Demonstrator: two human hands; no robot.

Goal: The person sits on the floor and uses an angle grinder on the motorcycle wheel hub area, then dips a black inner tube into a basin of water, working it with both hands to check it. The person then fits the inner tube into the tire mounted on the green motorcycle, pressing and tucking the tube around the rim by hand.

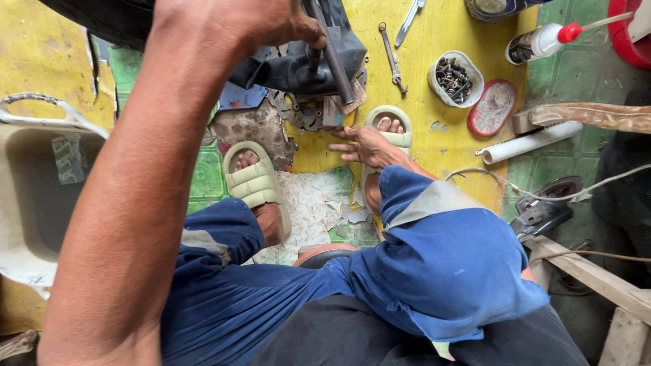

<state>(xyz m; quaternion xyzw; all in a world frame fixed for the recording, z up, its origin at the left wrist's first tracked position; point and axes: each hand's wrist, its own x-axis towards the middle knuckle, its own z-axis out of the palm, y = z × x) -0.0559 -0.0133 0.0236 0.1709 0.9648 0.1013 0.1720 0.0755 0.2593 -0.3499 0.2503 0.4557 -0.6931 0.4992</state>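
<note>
My left hand (261, 20) reaches forward at the top of the view, fingers closed around a dark metal bar (336, 64). The bar slants down across a black rubber inner tube (291, 71) lying on the floor. A short valve stem (313, 57) sticks up from the tube just below my thumb. My right hand (369, 146) is low by my right foot, fingers spread and flat, pointing left, with nothing in it. A small worn patch piece (337, 108) lies just beyond its fingertips. Both my feet wear pale green sandals (254, 179).
On the yellow floor lie a spanner (392, 57), a bowl of nuts and bolts (456, 78), an oval red-rimmed tin (492, 108), a red-capped white bottle (542, 41) and a white pipe (529, 144). A power tool (542, 211) and wooden planks (590, 271) sit right, a white basin (34, 196) left.
</note>
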